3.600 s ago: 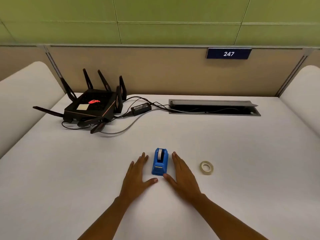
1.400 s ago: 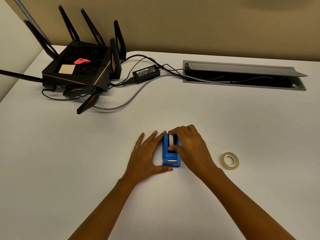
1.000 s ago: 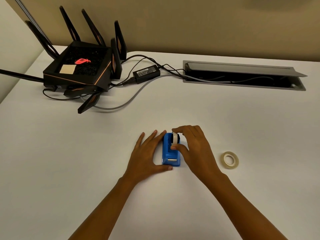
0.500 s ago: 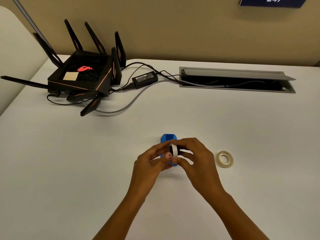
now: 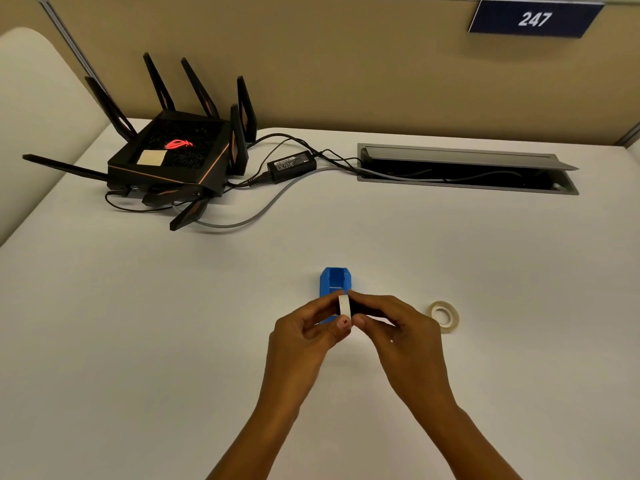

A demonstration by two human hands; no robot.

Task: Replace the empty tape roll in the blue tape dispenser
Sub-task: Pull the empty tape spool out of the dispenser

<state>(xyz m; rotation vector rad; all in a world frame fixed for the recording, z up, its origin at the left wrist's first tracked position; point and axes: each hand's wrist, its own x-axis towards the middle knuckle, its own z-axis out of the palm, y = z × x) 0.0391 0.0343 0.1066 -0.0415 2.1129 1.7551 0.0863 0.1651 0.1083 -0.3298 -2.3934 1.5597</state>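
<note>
The blue tape dispenser [image 5: 335,281] stands on the white desk, its roll slot bare; its near end is hidden behind my fingers. Just above and in front of it, both hands pinch the empty white tape roll [image 5: 345,305], which sits on a black hub. My left hand [image 5: 304,336] holds the roll's left side and my right hand [image 5: 398,332] holds the hub side. A fresh roll of clear tape [image 5: 444,315] lies flat on the desk to the right of my right hand.
A black router with several antennas [image 5: 173,157] sits at the back left, with a power brick [image 5: 292,165] and cables running to an open grey cable tray [image 5: 464,169] set into the desk. A partition with a "247" sign [image 5: 535,19] stands behind.
My right hand lifted the empty roll and hub out of the dispenser. My left hand left the dispenser's side and joined it on the roll, now held a little nearer to me.
</note>
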